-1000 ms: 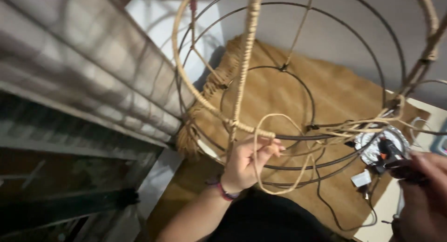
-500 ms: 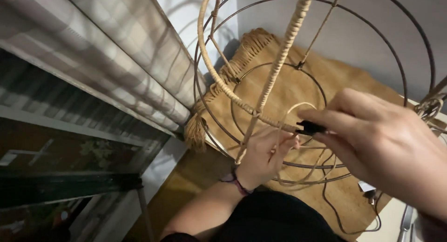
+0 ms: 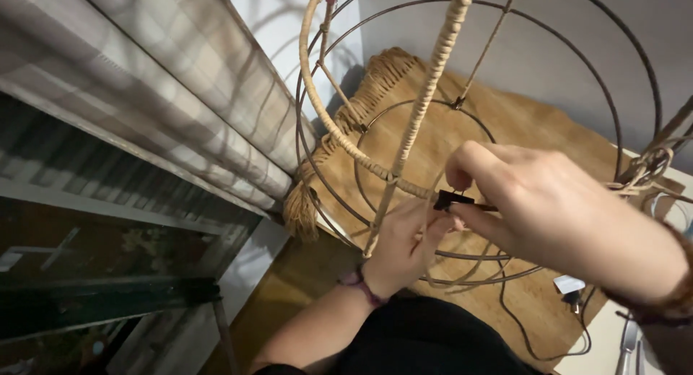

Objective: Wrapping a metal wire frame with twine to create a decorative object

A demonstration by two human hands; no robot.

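Right hand (image 3: 556, 216) nearest the camera, thumb and forefinger pinching a small black binder clip (image 3: 453, 199) against the wire frame (image 3: 462, 101) at a cane-wrapped ring. Left hand (image 3: 404, 246) just below the clip, fingers curled on loose cane strands (image 3: 462, 277) inside the frame. Beyond the frame, a fringed woven mat (image 3: 534, 133); left of it, a checked curtain (image 3: 180, 93).

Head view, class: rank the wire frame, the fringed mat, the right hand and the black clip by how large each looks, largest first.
1. Wire frame
2. Fringed mat, partly hidden
3. Right hand, enlarged by nearness to the camera
4. Black clip, pinched by the right hand; the left hand is beside it
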